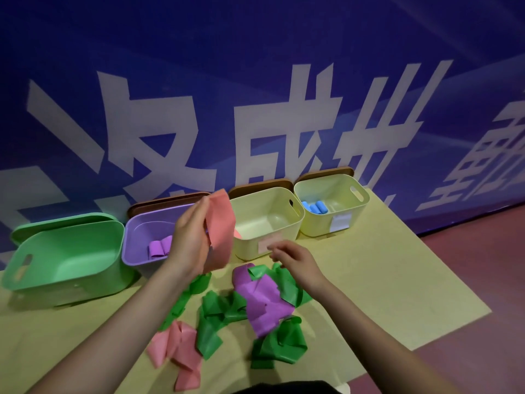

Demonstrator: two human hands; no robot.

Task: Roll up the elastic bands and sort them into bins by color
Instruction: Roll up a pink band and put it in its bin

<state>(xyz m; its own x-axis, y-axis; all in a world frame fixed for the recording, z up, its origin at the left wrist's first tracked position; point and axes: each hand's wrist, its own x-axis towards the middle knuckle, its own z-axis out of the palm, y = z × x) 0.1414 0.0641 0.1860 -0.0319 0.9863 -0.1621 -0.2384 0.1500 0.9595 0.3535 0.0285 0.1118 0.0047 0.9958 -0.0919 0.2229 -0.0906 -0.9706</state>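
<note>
Pink band (pixel 221 231) hanging lengthwise, vertical

Both bare forearms are extended forward from the lower edge of the view, converging toward the middle. The left hand (pixel 189 240) is raised higher than the right, its back turned to the camera, wrist slightly bent — its fingers are closed in a pinch on a pink band (pixel 221 231), which hangs down from the grip. The right hand (pixel 295 258) is held lower and to the right, palm down, fingers loosely curled and slightly spread — nothing is gripped in it. The two hands are kept apart, not touching.
</note>
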